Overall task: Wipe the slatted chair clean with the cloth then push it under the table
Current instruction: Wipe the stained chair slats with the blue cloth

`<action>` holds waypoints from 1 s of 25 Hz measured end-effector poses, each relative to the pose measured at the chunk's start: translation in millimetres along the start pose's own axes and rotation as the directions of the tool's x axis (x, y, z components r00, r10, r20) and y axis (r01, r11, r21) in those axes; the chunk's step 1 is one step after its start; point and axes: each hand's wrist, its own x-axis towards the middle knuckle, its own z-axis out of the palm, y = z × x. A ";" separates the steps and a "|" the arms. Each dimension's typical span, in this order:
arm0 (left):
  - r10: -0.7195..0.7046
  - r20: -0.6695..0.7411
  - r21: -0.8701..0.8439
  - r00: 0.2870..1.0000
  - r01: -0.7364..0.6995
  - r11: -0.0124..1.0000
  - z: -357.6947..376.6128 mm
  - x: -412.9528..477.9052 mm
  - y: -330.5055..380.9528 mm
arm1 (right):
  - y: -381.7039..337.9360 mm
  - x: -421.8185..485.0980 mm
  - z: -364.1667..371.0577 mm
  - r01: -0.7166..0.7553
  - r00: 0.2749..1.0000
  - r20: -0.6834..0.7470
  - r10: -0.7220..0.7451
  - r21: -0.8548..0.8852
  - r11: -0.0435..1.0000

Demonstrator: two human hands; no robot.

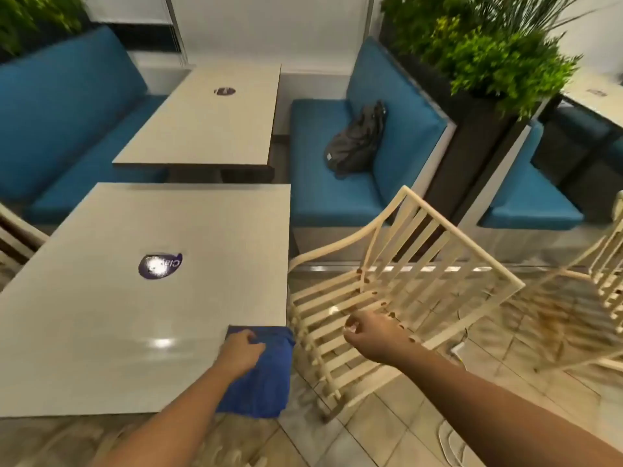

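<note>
The big table (101,315) fills the view from 7 to 10 o'clock. Its hard right edge runs just beside the slatted chair (421,257), which sits at 3 o'clock of the table and looks tipped. If the chair swings left, its frame could bang that edge. If it tips more, it could fall over or slip out of the hand.

The blue cloth (266,375) lies on the table's near right corner and part of it hangs off. A quick pull could make it drop to the floor.

The left hand (241,352) has its fingers curled into the cloth, grabbing it. The right hand (367,332) looks closed around the chair's near rail, holding it.

For room: a blue bench (330,183) blocks the way at 12 o'clock of the chair. Another chair (606,288) stands close at 3 o'clock, blurry. The floor is open at 5 to 6 o'clock, so that is the best place to move. The chair must turn before it can slide under the table, and the gap there is small.
</note>
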 end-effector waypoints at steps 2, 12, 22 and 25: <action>-0.182 -0.122 -0.040 0.976 0.178 0.983 14.8 7.6 -21.3 | 2.9 -3.2 24.0 -0.080 0.996 0.047 0.075 0.125 0.989; -0.194 -0.203 -0.263 0.960 0.138 0.955 31.4 -4.2 -42.1 | 27.7 -34.8 78.9 -0.320 0.936 0.283 0.211 0.429 0.845; -0.235 0.113 -0.743 0.965 0.239 0.625 45.2 -32.2 14.7 | 62.4 -53.1 71.0 -0.439 0.897 0.338 0.283 0.622 0.648; -0.141 0.301 -0.816 0.943 0.331 0.474 47.0 -55.8 48.9 | 67.6 -53.7 78.2 -0.462 0.887 0.373 0.272 0.705 0.538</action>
